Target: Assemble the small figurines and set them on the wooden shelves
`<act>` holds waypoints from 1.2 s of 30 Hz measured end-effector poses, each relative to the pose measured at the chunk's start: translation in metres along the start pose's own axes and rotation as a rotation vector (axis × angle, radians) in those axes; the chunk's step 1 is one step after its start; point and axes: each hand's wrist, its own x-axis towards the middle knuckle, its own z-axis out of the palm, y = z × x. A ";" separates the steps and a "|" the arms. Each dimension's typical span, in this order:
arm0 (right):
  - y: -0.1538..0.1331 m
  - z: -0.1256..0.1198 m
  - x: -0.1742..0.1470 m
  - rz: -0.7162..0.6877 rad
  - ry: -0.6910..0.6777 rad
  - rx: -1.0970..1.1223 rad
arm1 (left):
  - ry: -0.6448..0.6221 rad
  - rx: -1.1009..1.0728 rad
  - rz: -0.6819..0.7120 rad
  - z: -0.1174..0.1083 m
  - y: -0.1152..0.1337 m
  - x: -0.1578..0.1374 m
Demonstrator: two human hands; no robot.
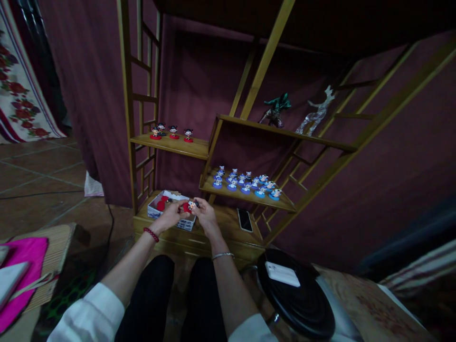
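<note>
A small red-based figurine point(189, 206) is held between both hands, just above a box. My left hand point(171, 214), wearing a red bead bracelet, is closed on its red base. On the other side, my right hand point(205, 212) pinches the figurine's dark-haired head. Beneath them the patterned white cardboard box point(154, 212) stands open on the bottom shelf, with more red figurine pieces point(161, 203) inside. Several similar red-based figurines point(173, 132) stand on the upper left shelf. My hands partly cover the box and the figurine.
Several blue and purple figurines point(232, 184) stand in rows on the middle shelf. Two statuettes, one dark point(276, 110) and one silvery point(317, 111), top the right shelf. A phone point(244, 220) lies on the bottom shelf. A black stool point(302, 304) holds a white object point(282, 274).
</note>
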 end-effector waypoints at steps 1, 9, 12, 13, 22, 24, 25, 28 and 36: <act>-0.002 0.000 -0.002 -0.008 -0.004 -0.005 | -0.013 -0.048 -0.008 0.001 0.002 -0.002; -0.020 -0.003 -0.017 0.007 -0.017 -0.027 | -0.052 -0.314 -0.059 0.007 0.020 -0.020; -0.027 -0.006 -0.022 -0.007 -0.015 -0.019 | -0.017 -0.362 -0.052 0.009 0.022 -0.022; -0.029 -0.007 -0.023 -0.012 -0.016 -0.015 | -0.004 -0.376 -0.047 0.010 0.022 -0.023; -0.038 -0.012 -0.029 -0.039 -0.017 0.010 | -0.051 -0.561 0.006 0.015 0.030 -0.034; -0.038 -0.013 -0.028 -0.038 -0.017 0.010 | -0.060 -0.584 0.004 0.016 0.032 -0.037; -0.037 -0.014 -0.028 -0.039 -0.015 0.015 | -0.061 -0.593 0.000 0.016 0.033 -0.038; -0.035 -0.015 -0.027 -0.042 -0.015 0.042 | -0.058 -0.620 -0.007 0.017 0.032 -0.038; -0.031 -0.019 -0.024 -0.056 -0.034 0.063 | -0.047 -0.686 -0.026 0.021 0.025 -0.032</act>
